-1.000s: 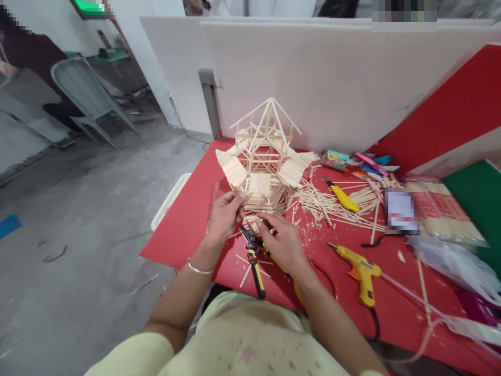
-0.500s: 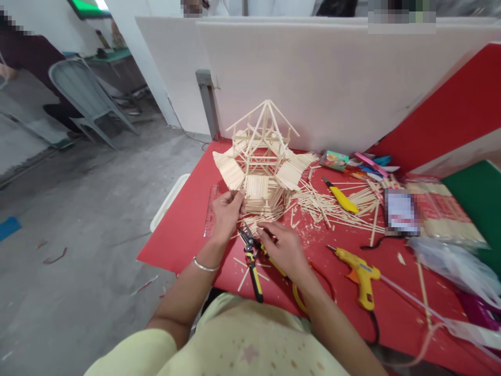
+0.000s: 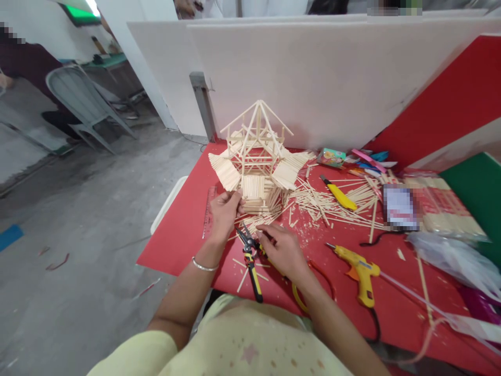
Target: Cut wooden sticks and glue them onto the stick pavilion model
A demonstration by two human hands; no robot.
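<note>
A house model built of thin wooden sticks [image 3: 256, 156] stands on the red table [image 3: 183, 235]. My left hand [image 3: 224, 213] is at the model's lower left corner, its thumb and fingertips pinched on the base edge. My right hand [image 3: 281, 246] rests just in front of the model with its fingers curled down among loose cut sticks [image 3: 254, 222]; what they pinch is too small to make out. Yellow-and-black cutting pliers [image 3: 251, 258] lie on the table between my hands, partly under the right one.
A yellow utility knife [image 3: 338, 196], scattered sticks [image 3: 332, 203], a yellow glue gun [image 3: 362, 269], a clear ruler [image 3: 209, 211], packets of sticks [image 3: 442, 209] and a plastic bag [image 3: 454, 258] lie around. White partition boards [image 3: 313, 78] stand behind. A grey chair [image 3: 84, 99] stands on the floor to the left.
My right hand has drawn back slightly toward me and lower over the pliers. My left hand stays at the model's corner. The view has shifted a little.
</note>
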